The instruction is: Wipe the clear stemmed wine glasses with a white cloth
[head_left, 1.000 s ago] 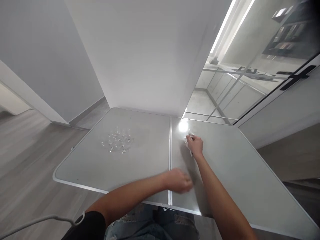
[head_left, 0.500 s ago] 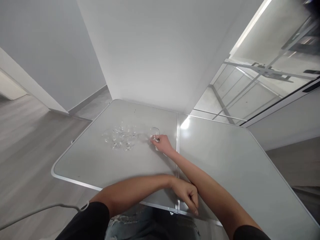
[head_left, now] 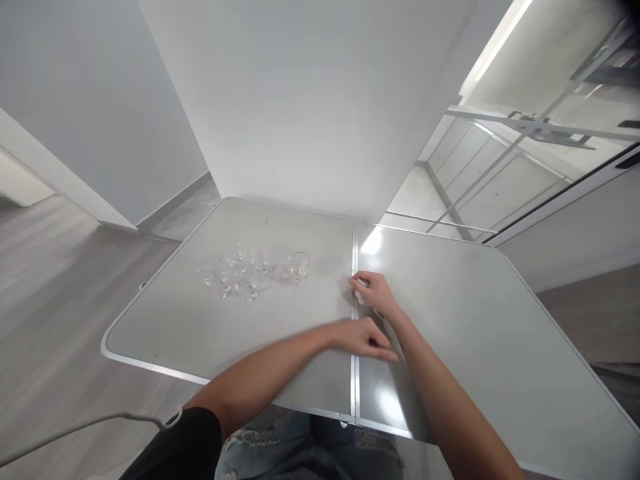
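Note:
Several small clear glasses stand in a cluster on the left half of a grey folding table. One more clear stemmed glass stands alone just right of the cluster. My right hand is over the table's middle seam, to the right of that glass, fingers curled round something small and whitish that I cannot make out. My left hand lies low over the seam nearer to me, fingers stretched out flat, holding nothing.
A white wall panel rises behind the table, with a glass partition at the back right. Wooden floor lies to the left. A grey cable runs by my left sleeve.
My right hand let go of the stemmed glass beside the cluster and drew back right to the seam. My left hand moved up and its fingers stretched out.

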Tool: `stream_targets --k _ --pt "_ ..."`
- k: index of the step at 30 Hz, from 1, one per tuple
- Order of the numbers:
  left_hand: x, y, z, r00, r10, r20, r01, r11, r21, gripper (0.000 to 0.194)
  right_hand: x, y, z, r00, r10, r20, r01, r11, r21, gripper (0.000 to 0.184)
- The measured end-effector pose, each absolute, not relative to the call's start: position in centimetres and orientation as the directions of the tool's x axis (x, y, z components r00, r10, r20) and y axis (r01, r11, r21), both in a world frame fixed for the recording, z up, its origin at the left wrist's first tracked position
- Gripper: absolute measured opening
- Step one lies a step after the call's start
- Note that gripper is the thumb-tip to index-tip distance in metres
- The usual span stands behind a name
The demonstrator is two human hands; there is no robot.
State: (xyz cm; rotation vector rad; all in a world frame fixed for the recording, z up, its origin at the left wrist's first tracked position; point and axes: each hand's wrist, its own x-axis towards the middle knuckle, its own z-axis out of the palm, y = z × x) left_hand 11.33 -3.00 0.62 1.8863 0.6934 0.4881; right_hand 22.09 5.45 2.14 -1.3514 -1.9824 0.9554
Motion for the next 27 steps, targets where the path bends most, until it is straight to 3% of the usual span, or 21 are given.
stream_targets --k 4,7,11,27 --pt "10.8 -0.3 0.5 0.646 0.758 0.092 0.42 -0.454 0.786 0.039 26.6 4.8 0.5 -0.034 0.978 0.206 0.646 0.179 -0.742 0.032" --pt "10.1 1.4 -0.3 0.66 0.743 0.115 0.547 -0.579 0.605 0.035 27.1 5.0 -0.6 -0.047 0.975 0.217 0.677 0.191 -0.711 0.032" --pt "9.9 2.2 -1.4 0.735 0.666 0.126 0.576 -0.712 0.4 0.034 26.8 5.6 -0.9 -0.109 0.97 0.215 0.688 0.23 -0.688 0.031" --pt "9.9 1.8 -1.7 0.707 0.696 0.127 0.614 -0.693 0.378 0.037 27.2 5.6 -1.2 -0.149 0.963 0.224 0.636 0.267 -0.724 0.029"
